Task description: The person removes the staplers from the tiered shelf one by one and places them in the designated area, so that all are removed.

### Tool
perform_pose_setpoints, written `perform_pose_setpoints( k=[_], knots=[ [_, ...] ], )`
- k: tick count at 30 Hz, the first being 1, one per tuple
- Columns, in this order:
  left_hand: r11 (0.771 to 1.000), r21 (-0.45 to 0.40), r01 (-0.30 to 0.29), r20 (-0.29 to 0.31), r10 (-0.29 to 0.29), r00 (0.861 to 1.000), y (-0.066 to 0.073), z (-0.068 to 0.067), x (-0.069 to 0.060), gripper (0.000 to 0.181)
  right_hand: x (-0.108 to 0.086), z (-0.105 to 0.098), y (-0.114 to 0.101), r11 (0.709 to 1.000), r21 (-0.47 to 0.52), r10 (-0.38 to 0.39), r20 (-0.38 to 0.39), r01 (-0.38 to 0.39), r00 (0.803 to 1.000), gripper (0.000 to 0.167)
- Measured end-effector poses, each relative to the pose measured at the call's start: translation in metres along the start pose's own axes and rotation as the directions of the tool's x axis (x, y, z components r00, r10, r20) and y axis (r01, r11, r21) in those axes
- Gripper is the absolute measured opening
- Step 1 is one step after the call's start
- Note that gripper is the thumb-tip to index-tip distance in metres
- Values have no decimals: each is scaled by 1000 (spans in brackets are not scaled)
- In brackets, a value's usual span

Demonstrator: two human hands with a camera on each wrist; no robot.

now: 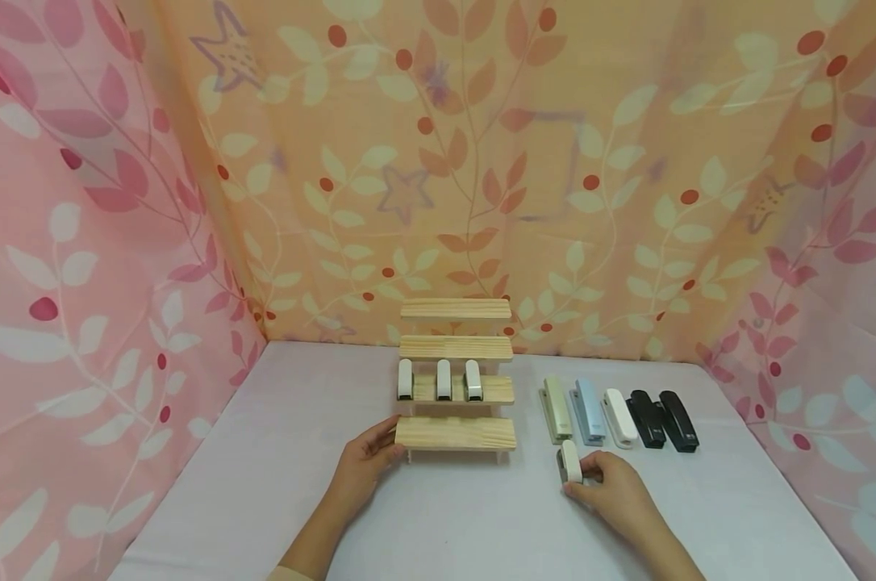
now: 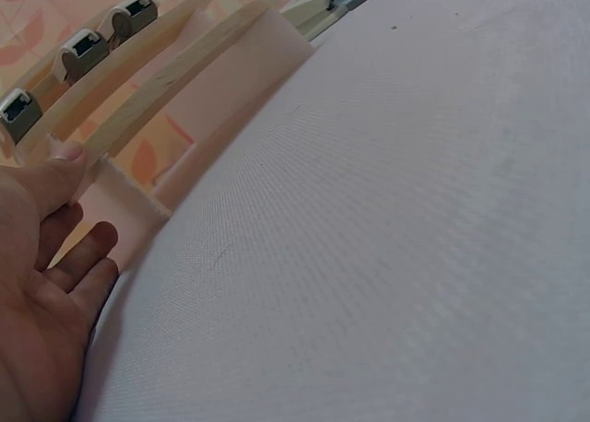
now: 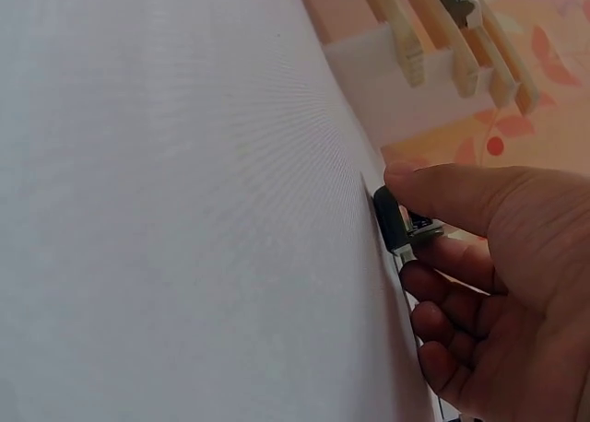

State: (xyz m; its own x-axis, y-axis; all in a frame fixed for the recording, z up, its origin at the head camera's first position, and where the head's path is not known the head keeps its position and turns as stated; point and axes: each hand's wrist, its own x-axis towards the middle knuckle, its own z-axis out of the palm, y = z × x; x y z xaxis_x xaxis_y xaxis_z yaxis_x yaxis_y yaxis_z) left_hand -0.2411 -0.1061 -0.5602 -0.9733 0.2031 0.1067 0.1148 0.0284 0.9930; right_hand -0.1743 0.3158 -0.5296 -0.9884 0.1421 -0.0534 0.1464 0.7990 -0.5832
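Note:
My left hand (image 1: 361,468) grips the left end of the lowest step of a tiered wooden display shelf (image 1: 456,434). In the left wrist view its thumb lies on the board's edge and the other fingers curl below. My right hand (image 1: 615,492) pinches a small white stapler (image 1: 571,462) between thumb and fingers, right of the shelf and close to the tabletop. The right wrist view shows the stapler's dark base (image 3: 391,221) and metal part. Three small white staplers, left (image 1: 405,379), middle (image 1: 444,379) and right (image 1: 473,379), stand on the second step from the bottom.
Beyond my right hand lies a row of larger staplers: green (image 1: 556,410), light blue (image 1: 588,413), white (image 1: 618,418) and two black ones, left (image 1: 647,420) and right (image 1: 679,421). A white cloth (image 1: 452,524) covers the table. Patterned curtains (image 1: 481,161) enclose the back and sides.

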Motion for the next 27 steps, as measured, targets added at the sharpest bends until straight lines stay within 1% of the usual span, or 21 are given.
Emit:
perform_pose_setpoints(
  k=[5, 8, 10, 15, 17, 22, 24, 27],
  knots=[
    [1000, 0, 19, -8, -19, 1000, 1, 0, 0, 57, -1, -10, -5, 999, -11, 36, 39, -36, 999, 65],
    [1000, 12, 15, -3, -15, 1000, 2, 0, -1, 59, -3, -20, -10, 999, -25, 44, 39, -43, 998, 69],
    [1000, 16, 17, -4, -17, 1000, 2, 0, -2, 59, -5, -27, -15, 999, -31, 20, 21, -20, 1000, 67],
    [1000, 17, 21, -5, -21, 1000, 3, 0, -1, 58, -10, -40, -34, 996, -35, -79, -25, 78, 997, 57],
    [1000, 17, 17, -9, -16, 1000, 4, 1, -1, 58, -10, -44, -44, 993, -39, -115, -41, 113, 993, 53],
    [1000, 25, 10, -20, -9, 1000, 6, 1, -1, 57, -7, -51, -68, 982, -12, -189, -84, 189, 978, 51],
    [1000, 23, 10, -19, -10, 1000, 6, 1, -2, 58, -6, -52, -79, 978, 7, -206, -96, 208, 974, 51],
    [1000, 9, 10, -17, -10, 1000, 5, 1, -2, 57, -2, -51, -94, 971, 47, -228, -120, 235, 966, 47]
  ],
)
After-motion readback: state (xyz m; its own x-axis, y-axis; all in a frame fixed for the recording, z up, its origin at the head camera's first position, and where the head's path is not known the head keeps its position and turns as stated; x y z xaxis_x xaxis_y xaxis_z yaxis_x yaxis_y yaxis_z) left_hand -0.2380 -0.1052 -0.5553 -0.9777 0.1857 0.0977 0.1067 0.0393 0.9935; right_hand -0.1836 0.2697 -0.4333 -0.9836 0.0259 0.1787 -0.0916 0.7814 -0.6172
